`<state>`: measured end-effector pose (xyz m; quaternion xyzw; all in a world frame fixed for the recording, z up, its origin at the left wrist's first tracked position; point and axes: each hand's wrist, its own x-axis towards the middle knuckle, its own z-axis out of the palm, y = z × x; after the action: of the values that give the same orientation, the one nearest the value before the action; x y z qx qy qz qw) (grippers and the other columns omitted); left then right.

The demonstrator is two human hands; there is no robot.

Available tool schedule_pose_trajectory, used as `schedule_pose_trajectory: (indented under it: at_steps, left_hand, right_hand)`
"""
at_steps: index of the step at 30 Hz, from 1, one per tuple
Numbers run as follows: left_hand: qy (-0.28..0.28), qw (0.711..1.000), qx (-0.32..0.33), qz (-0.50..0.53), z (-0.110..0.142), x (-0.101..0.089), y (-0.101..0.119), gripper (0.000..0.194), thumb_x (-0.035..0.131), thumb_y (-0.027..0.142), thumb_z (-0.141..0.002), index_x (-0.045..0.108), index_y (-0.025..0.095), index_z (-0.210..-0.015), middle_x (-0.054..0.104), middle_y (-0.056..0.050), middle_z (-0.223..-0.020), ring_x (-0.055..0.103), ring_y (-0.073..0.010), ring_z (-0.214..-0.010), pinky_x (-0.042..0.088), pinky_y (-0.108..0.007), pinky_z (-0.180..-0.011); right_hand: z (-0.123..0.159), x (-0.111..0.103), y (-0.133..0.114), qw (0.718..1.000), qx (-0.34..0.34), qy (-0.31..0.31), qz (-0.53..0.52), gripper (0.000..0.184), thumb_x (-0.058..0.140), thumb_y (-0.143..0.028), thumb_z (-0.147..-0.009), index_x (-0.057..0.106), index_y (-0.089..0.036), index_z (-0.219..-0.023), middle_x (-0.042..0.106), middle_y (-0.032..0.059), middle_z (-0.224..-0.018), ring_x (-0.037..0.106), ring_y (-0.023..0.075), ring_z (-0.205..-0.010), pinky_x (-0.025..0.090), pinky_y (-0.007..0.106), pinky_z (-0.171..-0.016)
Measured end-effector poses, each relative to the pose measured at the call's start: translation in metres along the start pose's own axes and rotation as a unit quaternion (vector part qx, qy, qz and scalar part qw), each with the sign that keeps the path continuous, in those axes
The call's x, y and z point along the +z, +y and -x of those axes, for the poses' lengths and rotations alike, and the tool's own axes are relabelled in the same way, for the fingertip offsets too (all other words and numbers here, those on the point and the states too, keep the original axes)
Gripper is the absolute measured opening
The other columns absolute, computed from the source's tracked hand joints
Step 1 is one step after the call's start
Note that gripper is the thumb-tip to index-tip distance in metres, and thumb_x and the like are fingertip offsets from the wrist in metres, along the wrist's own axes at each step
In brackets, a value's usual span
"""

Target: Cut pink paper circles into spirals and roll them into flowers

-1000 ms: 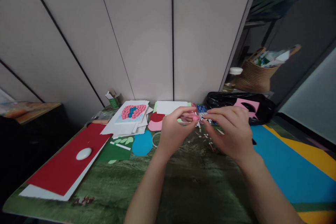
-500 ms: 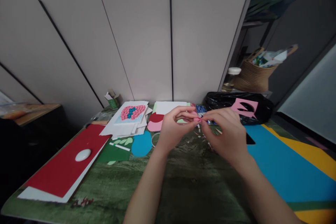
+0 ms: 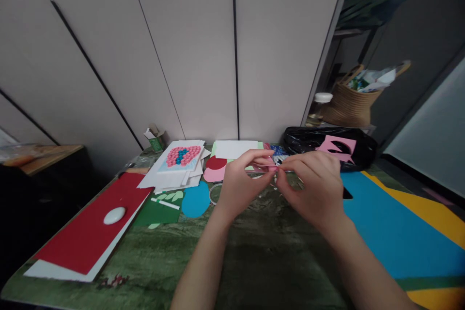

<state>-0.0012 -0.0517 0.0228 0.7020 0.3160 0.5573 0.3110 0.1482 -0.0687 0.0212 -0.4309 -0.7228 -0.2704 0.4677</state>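
Between the fingertips of both hands is a small pink paper piece, curled, its exact form too small to make out. My left hand pinches it from the left, thumb below and fingers above. From the right, my right hand has thumb and forefinger closed at the piece's edge. Below and behind the hands lie small paper scraps on the dark green table. Just left of my left wrist is a roll of clear tape, partly hidden.
Left lie a red sheet with a white oval object, white papers with a pink-and-blue heart picture, and a blue cutout. Right are large blue sheets, a black bag and a pink cut-out sheet.
My right hand has moved slightly left, its thumb and forefinger now closed against the pink piece. My left hand keeps its pinch. The view has shifted a little.
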Motion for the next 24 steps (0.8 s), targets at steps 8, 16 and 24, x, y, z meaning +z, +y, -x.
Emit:
schedule_pose_trajectory:
  at_steps: [8, 16, 24]
  left_hand:
    - [-0.018, 0.999, 0.021, -0.04, 0.0, -0.002, 0.001, 0.029, 0.061, 0.012, -0.073, 0.061, 0.018, -0.101, 0.068, -0.003, -0.088, 0.065, -0.0113, -0.081, 0.053, -0.024, -0.075]
    - [-0.038, 0.994, 0.026, -0.098, 0.003, -0.008, 0.007, 0.025, 0.059, 0.012, -0.074, 0.064, 0.019, -0.097, 0.069, -0.002, -0.091, 0.063, -0.0108, -0.079, 0.052, -0.025, -0.075]
    - [-0.039, 0.988, 0.031, -0.149, 0.003, -0.01, 0.011, 0.022, 0.059, 0.009, -0.071, 0.066, 0.02, -0.089, 0.07, -0.001, -0.088, 0.062, -0.0127, -0.08, 0.05, -0.028, -0.076]
  right_hand:
    - [-0.001, -0.002, 0.001, 0.998, -0.057, -0.003, 0.037, 0.006, 0.063, -0.019, -0.071, 0.058, -0.022, -0.071, 0.069, -0.0019, -0.075, 0.058, 0.0187, -0.071, 0.035, 0.039, -0.074]
    - [-0.001, -0.004, 0.001, 0.99, -0.127, -0.014, 0.062, 0.009, 0.058, -0.015, -0.077, 0.053, -0.023, -0.077, 0.069, -0.002, -0.08, 0.058, 0.0185, -0.072, 0.035, 0.041, -0.077]
    - [0.0, -0.001, 0.004, 0.989, -0.141, -0.024, 0.038, 0.011, 0.06, -0.015, -0.076, 0.055, -0.023, -0.081, 0.068, -0.001, -0.081, 0.058, 0.0194, -0.074, 0.035, 0.041, -0.076]
